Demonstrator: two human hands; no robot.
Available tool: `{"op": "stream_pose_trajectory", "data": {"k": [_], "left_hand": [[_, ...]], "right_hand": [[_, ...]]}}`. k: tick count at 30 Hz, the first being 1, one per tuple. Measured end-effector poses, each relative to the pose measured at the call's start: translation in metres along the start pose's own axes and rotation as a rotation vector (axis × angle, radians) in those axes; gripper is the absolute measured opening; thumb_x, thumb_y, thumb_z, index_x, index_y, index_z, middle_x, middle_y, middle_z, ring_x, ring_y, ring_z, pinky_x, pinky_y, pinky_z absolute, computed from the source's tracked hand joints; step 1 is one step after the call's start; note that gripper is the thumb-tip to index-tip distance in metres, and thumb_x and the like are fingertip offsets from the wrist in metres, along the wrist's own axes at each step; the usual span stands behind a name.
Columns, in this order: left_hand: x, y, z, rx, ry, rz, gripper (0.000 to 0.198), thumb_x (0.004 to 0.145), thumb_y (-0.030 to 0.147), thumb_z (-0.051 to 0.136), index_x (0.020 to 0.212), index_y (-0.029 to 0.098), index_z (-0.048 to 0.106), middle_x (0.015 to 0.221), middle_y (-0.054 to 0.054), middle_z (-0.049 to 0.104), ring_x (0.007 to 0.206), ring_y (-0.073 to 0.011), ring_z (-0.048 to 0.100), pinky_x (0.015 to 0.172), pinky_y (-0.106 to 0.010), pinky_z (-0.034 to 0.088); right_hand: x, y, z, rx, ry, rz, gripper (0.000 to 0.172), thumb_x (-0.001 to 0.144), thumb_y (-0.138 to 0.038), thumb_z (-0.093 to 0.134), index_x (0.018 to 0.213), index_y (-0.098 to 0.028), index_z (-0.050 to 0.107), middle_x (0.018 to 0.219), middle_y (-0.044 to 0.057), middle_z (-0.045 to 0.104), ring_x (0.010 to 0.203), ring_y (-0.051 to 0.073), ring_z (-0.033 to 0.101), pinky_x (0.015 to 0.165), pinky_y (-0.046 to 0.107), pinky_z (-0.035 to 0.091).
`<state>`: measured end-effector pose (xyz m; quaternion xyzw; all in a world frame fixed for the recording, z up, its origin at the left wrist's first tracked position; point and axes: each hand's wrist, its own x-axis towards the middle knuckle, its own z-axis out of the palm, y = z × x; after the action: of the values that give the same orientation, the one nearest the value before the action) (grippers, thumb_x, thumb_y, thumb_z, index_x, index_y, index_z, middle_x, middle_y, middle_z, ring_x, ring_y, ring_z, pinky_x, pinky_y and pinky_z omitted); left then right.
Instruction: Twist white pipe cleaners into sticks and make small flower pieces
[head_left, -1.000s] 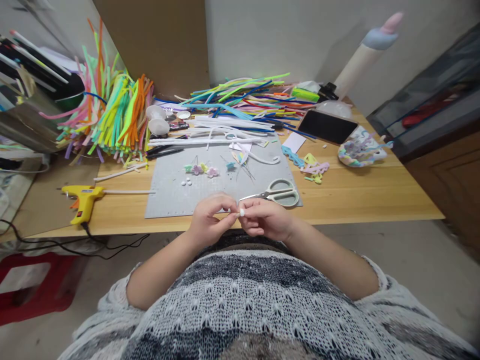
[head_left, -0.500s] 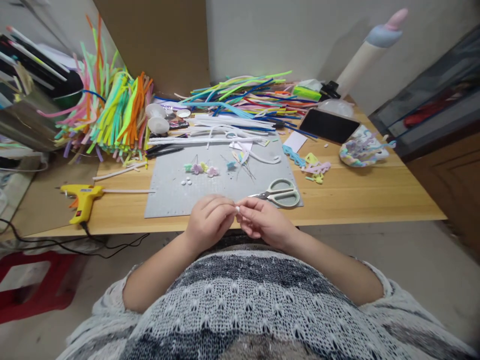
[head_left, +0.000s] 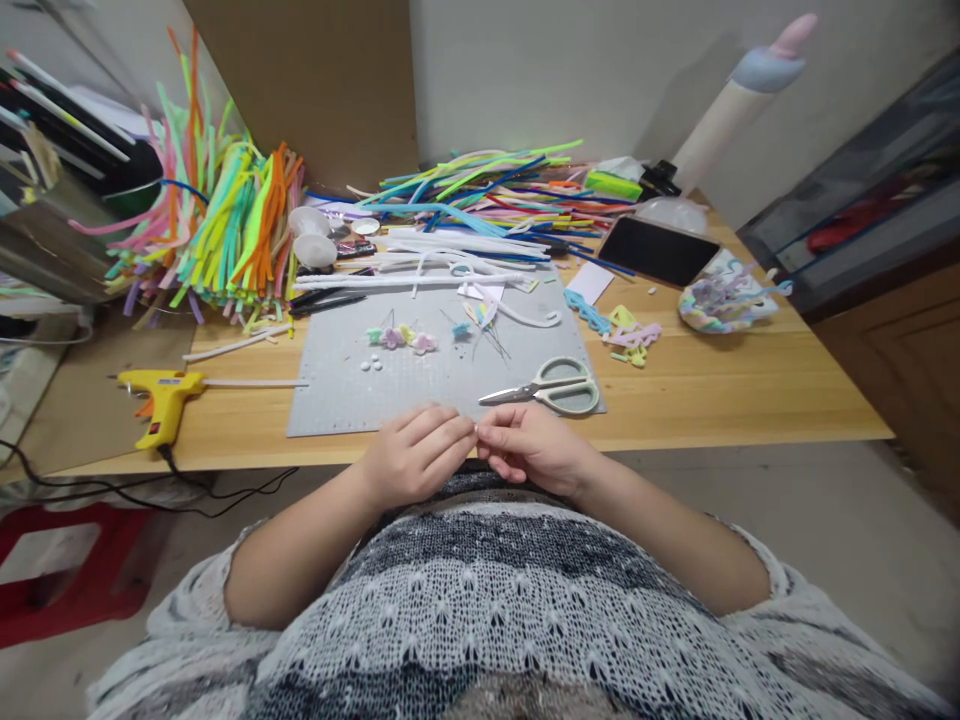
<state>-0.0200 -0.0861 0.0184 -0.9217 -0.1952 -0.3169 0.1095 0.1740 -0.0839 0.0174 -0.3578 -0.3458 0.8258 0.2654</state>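
My left hand [head_left: 420, 452] and my right hand [head_left: 536, 447] meet fingertip to fingertip at the front edge of the mat. Between them they pinch a small white piece [head_left: 476, 428], mostly hidden by the fingers. Just beyond my right hand lie scissors [head_left: 551, 387] with pale handles, blades pointing left. On the grey cutting mat [head_left: 337, 400] sit several small white pieces [head_left: 372, 363]. Behind these is a row of pastel fuzzy flowers [head_left: 405, 340] on thin wires, with a blue flower [head_left: 460, 331] to their right.
A yellow glue gun [head_left: 161, 400] lies left of the mat, its cable hanging off the table. White pipe cleaners [head_left: 450, 250] and a colourful pile [head_left: 480, 195] lie behind. A phone [head_left: 658, 250], a braided pastel item [head_left: 724, 300] and twisted pieces [head_left: 634, 335] are to the right.
Both hands have dropped slightly toward my body. My left hand's fingers lie straighter, and the white piece shows less. The scissor blades are now uncovered.
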Motion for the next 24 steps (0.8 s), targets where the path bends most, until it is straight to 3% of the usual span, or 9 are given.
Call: {"op": "stream_pose_trajectory", "data": {"k": [8, 11, 16, 20, 24], "left_hand": [[0.001, 0.011, 0.0, -0.062, 0.033, -0.035, 0.009, 0.085, 0.015, 0.051, 0.092, 0.017, 0.056, 0.095, -0.007, 0.067, 0.084, -0.0175, 0.058, 0.074, -0.032, 0.047], [0.0, 0.012, 0.004, -0.204, 0.056, -0.148, 0.01, 0.083, 0.013, 0.054, 0.091, 0.017, 0.053, 0.091, -0.005, 0.066, 0.083, -0.0164, 0.057, 0.074, -0.031, 0.046], [0.003, 0.012, 0.006, -0.62, -0.005, -0.485, 0.008, 0.083, 0.013, 0.054, 0.088, 0.017, 0.053, 0.087, -0.005, 0.058, 0.084, -0.0153, 0.054, 0.075, -0.031, 0.046], [0.005, 0.01, 0.004, -0.83, -0.093, -0.501, 0.005, 0.085, 0.015, 0.05, 0.088, 0.018, 0.051, 0.091, -0.006, 0.054, 0.09, -0.0156, 0.051, 0.08, -0.031, 0.044], [0.005, 0.008, 0.004, -0.901, -0.155, -0.494, 0.002, 0.086, 0.017, 0.048, 0.085, 0.018, 0.049, 0.092, -0.006, 0.05, 0.088, -0.0156, 0.047, 0.078, -0.029, 0.041]], "right_hand": [[0.0, 0.009, -0.004, 0.047, -0.009, 0.075, 0.022, 0.066, -0.028, 0.073, 0.066, -0.014, 0.056, 0.05, -0.005, 0.056, 0.035, 0.001, 0.042, 0.032, 0.013, 0.026], [0.0, 0.011, -0.005, 0.052, -0.042, 0.08, 0.022, 0.067, -0.029, 0.072, 0.066, -0.014, 0.056, 0.049, -0.005, 0.054, 0.034, 0.001, 0.039, 0.031, 0.014, 0.024], [0.002, 0.011, -0.009, 0.136, -0.187, 0.136, 0.022, 0.068, -0.027, 0.072, 0.069, -0.013, 0.056, 0.052, -0.006, 0.054, 0.034, -0.001, 0.037, 0.031, 0.013, 0.021], [0.005, 0.016, -0.014, 0.211, -0.34, 0.245, 0.023, 0.068, -0.027, 0.073, 0.075, -0.012, 0.056, 0.056, -0.006, 0.055, 0.035, -0.001, 0.038, 0.031, 0.012, 0.019], [0.009, 0.02, -0.015, 0.218, -0.45, 0.286, 0.026, 0.069, -0.028, 0.072, 0.083, -0.013, 0.057, 0.057, -0.007, 0.052, 0.035, -0.002, 0.035, 0.031, 0.013, 0.016]]}}
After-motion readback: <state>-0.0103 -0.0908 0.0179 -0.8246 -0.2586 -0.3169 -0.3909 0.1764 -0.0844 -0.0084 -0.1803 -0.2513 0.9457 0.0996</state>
